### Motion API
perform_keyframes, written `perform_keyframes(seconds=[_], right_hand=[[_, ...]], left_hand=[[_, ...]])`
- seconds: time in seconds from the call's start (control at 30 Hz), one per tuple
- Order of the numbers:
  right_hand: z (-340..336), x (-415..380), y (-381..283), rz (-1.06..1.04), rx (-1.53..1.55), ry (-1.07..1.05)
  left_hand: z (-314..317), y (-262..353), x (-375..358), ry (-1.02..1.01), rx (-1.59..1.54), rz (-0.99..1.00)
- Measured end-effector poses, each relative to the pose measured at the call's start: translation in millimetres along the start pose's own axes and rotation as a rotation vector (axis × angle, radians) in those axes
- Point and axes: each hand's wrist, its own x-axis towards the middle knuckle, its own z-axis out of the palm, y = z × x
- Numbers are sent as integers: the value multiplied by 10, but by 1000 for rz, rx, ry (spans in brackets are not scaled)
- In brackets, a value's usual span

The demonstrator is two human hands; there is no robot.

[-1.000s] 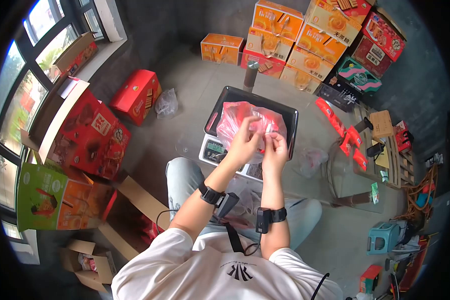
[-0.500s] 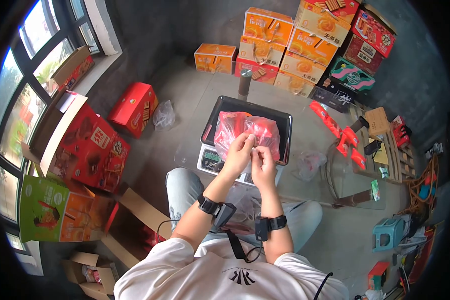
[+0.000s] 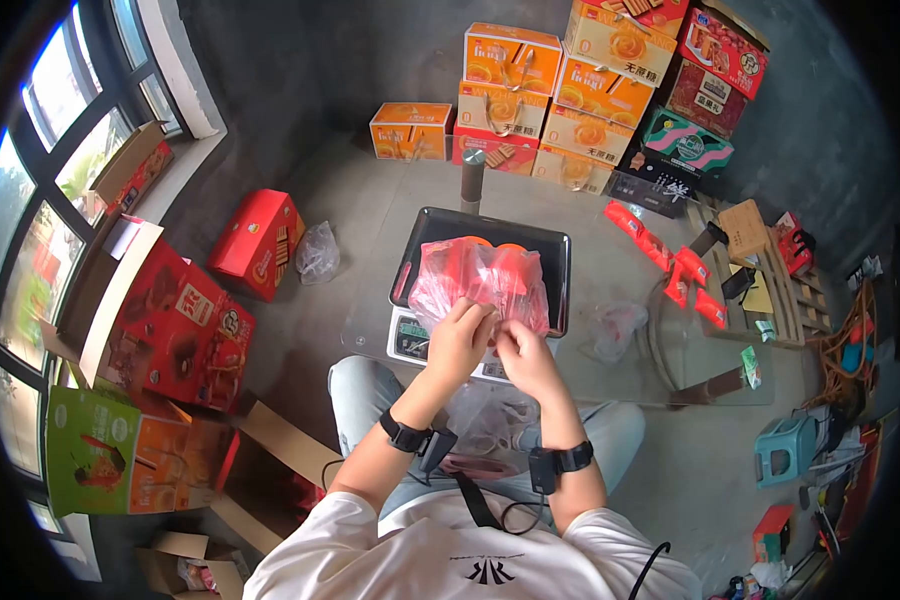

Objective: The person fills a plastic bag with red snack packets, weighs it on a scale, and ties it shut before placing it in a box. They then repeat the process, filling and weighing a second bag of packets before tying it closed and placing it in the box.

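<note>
1. The left hand and right hand have drawn back toward the person, from over the plastic bag to its near edge; the handling now seems centred there.
2. The fingers of both hands look almost closed, bunched side by side on the gathered plastic.
3. The bag lies in the black tray, set on the scale on the glass desk. Orange-red contents now show more at its far end.
4. The fingertips partly hide each other, so the exact pinch is unclear. The scale's reading is too small to make out.
5. The dark rim of the view cuts off the small carton at lower left.
</note>
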Motion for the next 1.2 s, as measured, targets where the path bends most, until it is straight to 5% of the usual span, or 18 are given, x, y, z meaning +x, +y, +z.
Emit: perform_keyframes(seconds=[0.17,0.47,0.6,0.77,0.93,1.2], right_hand=[[-83,-106,-111,-230,-305,-173],[-160,50,-207,-638,-693,-17],[-185,131,-157,-601,-702,-100],[-301,256,-210,-660,-756,346],[-518,202,254,-513,-857,431],[-540,27,458,-423,-883,434]], left_hand=[[-60,41,43,-179,-125,-13],[-128,79,92,-322,-288,-290],[-91,-43,107,-156,-329,-308],[-119,-337,357,259,-28,-186],[-242,-1027,473,275,59,-543],[-339,-1141,359,235,-10,-617]])
